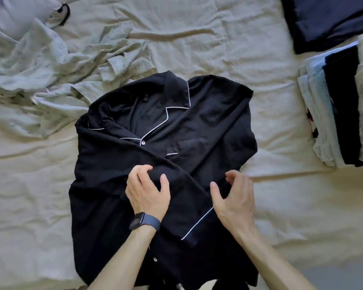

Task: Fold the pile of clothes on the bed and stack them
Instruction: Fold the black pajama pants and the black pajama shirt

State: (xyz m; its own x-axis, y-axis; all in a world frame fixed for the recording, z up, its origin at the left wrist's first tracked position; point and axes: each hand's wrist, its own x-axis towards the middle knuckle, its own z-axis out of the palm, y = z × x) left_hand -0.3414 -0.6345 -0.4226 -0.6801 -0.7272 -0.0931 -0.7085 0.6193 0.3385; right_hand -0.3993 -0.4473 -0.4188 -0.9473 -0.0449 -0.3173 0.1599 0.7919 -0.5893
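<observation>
Head view, looking down on the bed. The black pyjama shirt [208, 114] lies front-up on the wrinkled cream bed sheet [197, 38]. Its cloth is matt and soft, and thin white piping edges the notched collar [176, 95], the chest pocket [176, 148] and the cuff [194, 227]. A small pale button [143, 142] closes the front just below the collar. A dark tag [145, 98] sits inside the neck, and its writing is too small to read. One sleeve is folded diagonally across the shirt front, with its cuff toward the hem.

The left hand [147, 191] rests on this sleeve, fingers and thumb curled round a raised bunch of the black cloth. A dark smartwatch [144, 220] with a smooth band circles its wrist. The right hand [233, 197] is at the shirt's right edge, just beside the cuff. Its thumb stands apart from loosely curled fingers, which are blurred and clamp no cloth that can be seen.

Left of the shirt, and touching its collar side, lies a crumpled pile of pale green clothes [50, 80] of crinkled weave. Well to the right of the shirt stands a stack of folded clothes [340, 105], with white, black and leaf-printed layers seen edge-on. Beyond the shirt's right shoulder lies a dark navy folded item [331, 19], rectangular and smooth. A grey pillow [13, 13] lies beyond the green pile.
</observation>
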